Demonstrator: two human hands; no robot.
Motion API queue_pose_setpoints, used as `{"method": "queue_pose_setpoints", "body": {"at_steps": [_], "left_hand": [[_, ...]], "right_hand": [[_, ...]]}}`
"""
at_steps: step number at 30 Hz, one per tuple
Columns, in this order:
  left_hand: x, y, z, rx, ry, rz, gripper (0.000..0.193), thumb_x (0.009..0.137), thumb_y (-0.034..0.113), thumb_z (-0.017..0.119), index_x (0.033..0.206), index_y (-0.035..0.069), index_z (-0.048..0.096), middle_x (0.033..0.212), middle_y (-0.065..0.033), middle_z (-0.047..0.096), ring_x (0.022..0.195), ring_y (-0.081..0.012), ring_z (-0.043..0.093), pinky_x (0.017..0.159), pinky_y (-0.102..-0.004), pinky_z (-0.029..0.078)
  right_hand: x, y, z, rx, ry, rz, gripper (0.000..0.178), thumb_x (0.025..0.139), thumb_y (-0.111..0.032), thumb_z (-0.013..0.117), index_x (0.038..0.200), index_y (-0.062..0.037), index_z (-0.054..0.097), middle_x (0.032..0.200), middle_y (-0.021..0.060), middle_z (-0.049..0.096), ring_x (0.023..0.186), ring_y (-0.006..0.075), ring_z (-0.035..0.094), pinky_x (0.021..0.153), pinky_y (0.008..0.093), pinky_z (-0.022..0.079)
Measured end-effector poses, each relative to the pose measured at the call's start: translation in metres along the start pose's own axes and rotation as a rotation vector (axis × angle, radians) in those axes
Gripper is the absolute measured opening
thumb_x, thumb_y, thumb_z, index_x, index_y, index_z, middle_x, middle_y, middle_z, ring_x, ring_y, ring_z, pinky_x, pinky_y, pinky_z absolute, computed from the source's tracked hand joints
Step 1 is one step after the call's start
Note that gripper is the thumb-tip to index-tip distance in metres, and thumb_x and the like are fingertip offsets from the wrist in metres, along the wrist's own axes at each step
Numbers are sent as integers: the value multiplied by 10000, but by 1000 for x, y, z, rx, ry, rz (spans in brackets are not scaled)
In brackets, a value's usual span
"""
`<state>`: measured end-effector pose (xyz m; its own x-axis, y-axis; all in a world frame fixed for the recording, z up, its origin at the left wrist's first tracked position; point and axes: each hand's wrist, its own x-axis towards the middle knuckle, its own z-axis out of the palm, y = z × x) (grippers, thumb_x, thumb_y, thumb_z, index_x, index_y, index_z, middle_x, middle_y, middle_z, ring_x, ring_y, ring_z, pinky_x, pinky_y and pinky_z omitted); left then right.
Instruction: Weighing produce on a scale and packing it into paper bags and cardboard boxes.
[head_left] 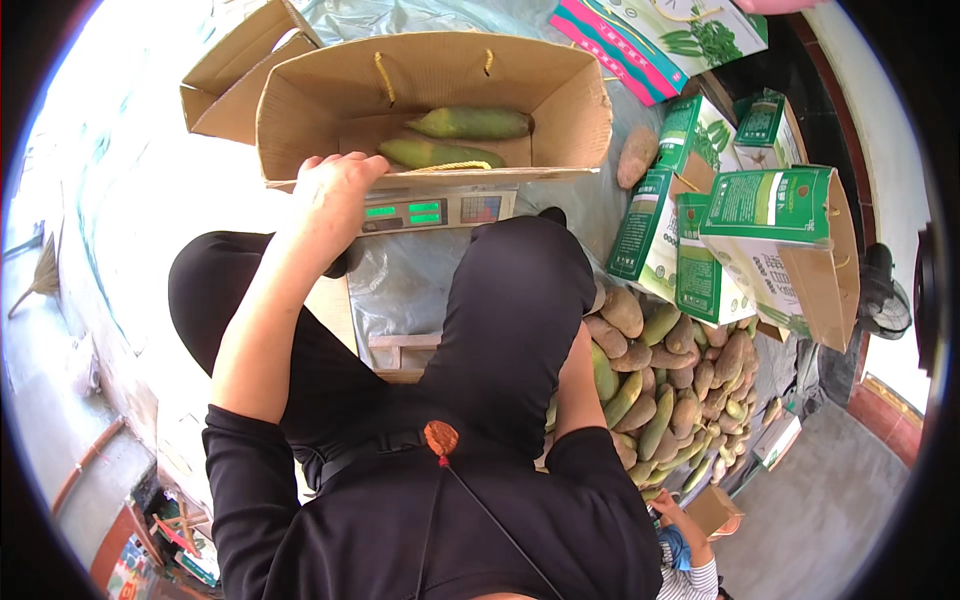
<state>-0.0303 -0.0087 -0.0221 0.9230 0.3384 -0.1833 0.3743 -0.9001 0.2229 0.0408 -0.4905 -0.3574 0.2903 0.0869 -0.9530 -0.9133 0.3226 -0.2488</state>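
Note:
My left hand [335,188] holds the near left rim of an open cardboard box [330,105], its fingers curled over the edge. Two long green radishes [472,123] lie inside, and yellow cord handles hang from the box's walls. The box sits on a digital scale [440,212] with a lit green display, between my feet. My right forearm reaches down beside my right thigh, toward a large heap of muddy green and brown radishes [655,410]; the thigh hides the hand itself.
Several green and white cartons [765,210] stand to the right, near one loose radish [637,157]. Another open brown carton [235,85] is at the far left. Plastic sheeting [400,290] covers the floor. Another person's arm [690,525] shows beyond the heap, lower right.

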Motion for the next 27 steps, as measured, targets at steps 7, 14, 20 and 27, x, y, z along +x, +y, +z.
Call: {"method": "queue_pose_setpoints", "body": {"at_steps": [7,14,20,27], "left_hand": [[-6,-7,-4,4,-20,-29,319,727,-81,494,978,57,633,920,-118,634,964,-308,599,892,-407,413],[-6,-12,-1,-16,16,30,239,726,-72,527,904,57,622,872,-105,634,931,-302,615,866,-431,425],[-10,-10,-5,-50,31,46,159,736,-31,582,853,68,623,793,-96,634,901,-301,632,830,-475,455],[-12,1,-16,3,-98,47,271,714,-72,556,945,45,638,861,-128,635,904,-307,622,811,-418,476]], "right_hand": [[-136,-79,118,-525,-235,-556,438,776,-144,735,1156,-29,549,1033,54,626,932,175,598,820,372,471],[-285,-167,269,-944,-423,-1142,668,674,-68,752,1274,49,482,1151,144,597,1020,218,606,879,336,500],[-312,-156,390,-1479,-576,-1346,754,632,-165,803,1294,10,487,1168,131,583,1096,246,567,927,355,473],[-255,-72,482,-2306,-562,-1171,672,640,-256,810,1230,-43,571,1231,141,583,1140,318,550,959,388,458]]}}
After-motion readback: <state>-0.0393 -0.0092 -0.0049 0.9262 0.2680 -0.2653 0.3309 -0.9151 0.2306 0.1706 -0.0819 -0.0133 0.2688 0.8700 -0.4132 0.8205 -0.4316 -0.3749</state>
